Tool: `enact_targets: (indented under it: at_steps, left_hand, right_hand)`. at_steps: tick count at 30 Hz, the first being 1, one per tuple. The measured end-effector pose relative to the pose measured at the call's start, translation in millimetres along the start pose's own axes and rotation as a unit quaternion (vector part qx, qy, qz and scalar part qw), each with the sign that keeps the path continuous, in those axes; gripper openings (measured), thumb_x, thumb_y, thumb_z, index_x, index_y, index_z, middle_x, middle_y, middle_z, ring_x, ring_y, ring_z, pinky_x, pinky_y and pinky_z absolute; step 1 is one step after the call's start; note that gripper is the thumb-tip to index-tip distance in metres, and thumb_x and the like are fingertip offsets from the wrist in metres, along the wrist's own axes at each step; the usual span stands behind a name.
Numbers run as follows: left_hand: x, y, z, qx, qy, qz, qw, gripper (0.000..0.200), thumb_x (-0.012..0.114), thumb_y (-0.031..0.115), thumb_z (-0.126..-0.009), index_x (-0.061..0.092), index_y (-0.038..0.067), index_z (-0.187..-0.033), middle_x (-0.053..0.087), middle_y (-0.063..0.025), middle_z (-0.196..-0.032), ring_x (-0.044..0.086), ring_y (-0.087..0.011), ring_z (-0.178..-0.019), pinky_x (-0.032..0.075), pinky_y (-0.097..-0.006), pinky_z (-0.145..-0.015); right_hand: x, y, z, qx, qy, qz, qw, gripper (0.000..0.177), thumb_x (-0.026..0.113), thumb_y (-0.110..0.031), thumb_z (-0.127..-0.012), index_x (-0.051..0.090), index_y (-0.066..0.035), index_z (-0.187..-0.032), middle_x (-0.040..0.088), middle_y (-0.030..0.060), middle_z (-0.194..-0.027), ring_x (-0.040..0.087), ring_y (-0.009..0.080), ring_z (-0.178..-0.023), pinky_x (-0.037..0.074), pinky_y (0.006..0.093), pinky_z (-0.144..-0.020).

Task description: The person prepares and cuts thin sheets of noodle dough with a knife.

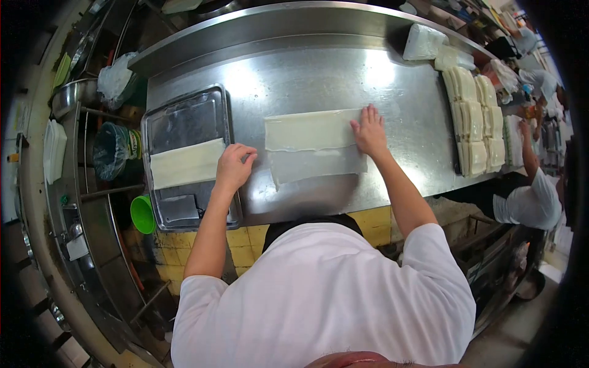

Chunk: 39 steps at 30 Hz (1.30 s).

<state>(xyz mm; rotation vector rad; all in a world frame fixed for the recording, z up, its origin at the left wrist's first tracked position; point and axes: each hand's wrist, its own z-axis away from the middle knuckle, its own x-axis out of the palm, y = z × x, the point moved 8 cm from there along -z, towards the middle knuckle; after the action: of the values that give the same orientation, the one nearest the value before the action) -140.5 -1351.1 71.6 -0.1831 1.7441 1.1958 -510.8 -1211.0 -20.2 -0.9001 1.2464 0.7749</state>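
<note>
A pale sheet of what looks like dough (pixel 310 130) lies flat on the steel table, with a thinner, translucent layer (pixel 316 165) showing below its uneven front edge. My right hand (pixel 370 134) rests flat on its right end, fingers stretched out. On the left, a folded pale strip (pixel 187 164) lies across a dark metal tray (pixel 228 116). Beside the strip's right end, over the tray's edge, is my left hand (pixel 235 165). Its fingers are curled in towards the thumb, and nothing shows between them. A flat-bladed scraper (pixel 177 208) sits in the tray's near end.
Stacks of pale folded pieces (pixel 472 122) stand at the table's right end, with white wrapped packs (pixel 424 43) behind them. A green container (pixel 143 214) is left of the tray. Another person in a white shirt (pixel 527 199) works at the right.
</note>
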Motion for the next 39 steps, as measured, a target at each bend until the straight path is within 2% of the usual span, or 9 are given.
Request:
enact_targets:
  at_steps: [2, 14, 16, 18, 25, 27, 35, 37, 39]
  left_hand:
    - [-3, -9, 3, -0.017, 0.002, 0.015, 1.000, 0.011, 0.071, 0.014, -0.084, 0.074, 0.007, -0.092, 0.070, -0.0100, -0.095, 0.064, -0.0316, -0.093, 0.051, -0.0414, -0.084]
    - [22, -18, -83, -0.001, 0.059, 0.011, 0.998, 0.023, 0.070, 0.019, -0.086, 0.073, 0.004, -0.103, 0.070, -0.0148, -0.104, 0.065, -0.0323, -0.099, 0.051, -0.0422, -0.088]
    - [33, -18, -96, 0.013, 0.066, -0.002, 0.998, 0.025, 0.069, 0.021, -0.087, 0.072, 0.004, -0.106, 0.069, -0.0158, -0.107, 0.064, -0.0334, -0.102, 0.051, -0.0438, -0.091]
    - [61, -23, -106, -0.021, -0.043, -0.034, 0.998, 0.025, 0.067, 0.024, -0.088, 0.071, 0.005, -0.104, 0.068, -0.0158, -0.113, 0.061, -0.0353, -0.110, 0.048, -0.0436, -0.096]
    - [81, -5, -126, -0.017, -0.206, -0.158, 0.966, 0.033, 0.075, 0.033, -0.083, 0.073, 0.008, -0.104, 0.071, -0.0154, -0.104, 0.065, -0.0350, -0.103, 0.051, -0.0444, -0.092]
    - [83, -2, -130, -0.017, -0.243, -0.171, 0.955, 0.031, 0.076, 0.034, -0.082, 0.074, 0.008, -0.100, 0.072, -0.0155, -0.103, 0.067, -0.0343, -0.101, 0.052, -0.0440, -0.090]
    - [76, -1, -128, -0.055, -0.242, -0.067, 0.966, 0.025, 0.079, 0.028, -0.077, 0.076, 0.009, -0.093, 0.074, -0.0148, -0.096, 0.069, -0.0322, -0.093, 0.053, -0.0436, -0.083]
    - [68, 5, -126, -0.061, -0.242, -0.050, 0.967, 0.025, 0.079, 0.028, -0.077, 0.076, 0.009, -0.093, 0.074, -0.0146, -0.094, 0.070, -0.0324, -0.091, 0.053, -0.0435, -0.081]
    - [63, 2, -124, -0.086, -0.241, -0.038, 0.966, 0.020, 0.077, 0.026, -0.079, 0.076, 0.011, -0.092, 0.074, -0.0136, -0.095, 0.069, -0.0316, -0.091, 0.054, -0.0427, -0.081]
  right_hand:
    - [5, -4, 1, 0.022, 0.008, 0.008, 1.000, 0.074, 0.041, -0.048, -0.103, 0.027, 0.005, -0.153, 0.022, 0.0232, -0.162, 0.020, 0.0376, -0.151, 0.017, 0.0532, -0.122]
    - [34, -277, 9, -0.233, -0.020, -0.043, 0.971, 0.071, 0.044, -0.045, -0.102, 0.031, 0.006, -0.150, 0.028, 0.0245, -0.159, 0.023, 0.0369, -0.150, 0.018, 0.0508, -0.122]
    - [35, -273, 10, -0.240, -0.035, -0.030, 0.970, 0.071, 0.043, -0.045, -0.102, 0.032, 0.006, -0.150, 0.029, 0.0235, -0.159, 0.023, 0.0354, -0.150, 0.018, 0.0508, -0.122]
    - [23, -236, 10, -0.201, -0.014, -0.044, 0.979, 0.069, 0.044, -0.043, -0.102, 0.034, 0.006, -0.149, 0.029, 0.0235, -0.159, 0.024, 0.0358, -0.150, 0.019, 0.0505, -0.121]
    - [6, -29, -1, 0.024, 0.063, 0.017, 0.998, 0.065, 0.046, -0.042, -0.102, 0.039, 0.008, -0.144, 0.033, 0.0256, -0.156, 0.027, 0.0398, -0.147, 0.023, 0.0508, -0.120]
    - [-4, -9, -7, 0.054, 0.082, 0.048, 0.994, 0.062, 0.054, -0.038, -0.099, 0.044, 0.007, -0.141, 0.044, 0.0268, -0.147, 0.041, 0.0419, -0.138, 0.033, 0.0497, -0.114]
    - [-39, -160, -59, -0.095, -0.008, -0.221, 0.971, 0.041, 0.060, -0.012, -0.087, 0.060, -0.002, -0.127, 0.065, 0.0222, -0.121, 0.065, 0.0399, -0.105, 0.052, 0.0457, -0.090]
    - [-7, -178, -71, -0.127, -0.208, -0.205, 0.948, 0.038, 0.059, -0.008, -0.079, 0.069, -0.002, -0.115, 0.069, 0.0209, -0.116, 0.065, 0.0368, -0.108, 0.051, 0.0453, -0.095]
    - [-5, -167, -77, -0.125, -0.257, -0.137, 0.949, 0.034, 0.058, -0.008, -0.079, 0.072, -0.004, -0.110, 0.070, 0.0205, -0.109, 0.066, 0.0368, -0.105, 0.052, 0.0453, -0.092]
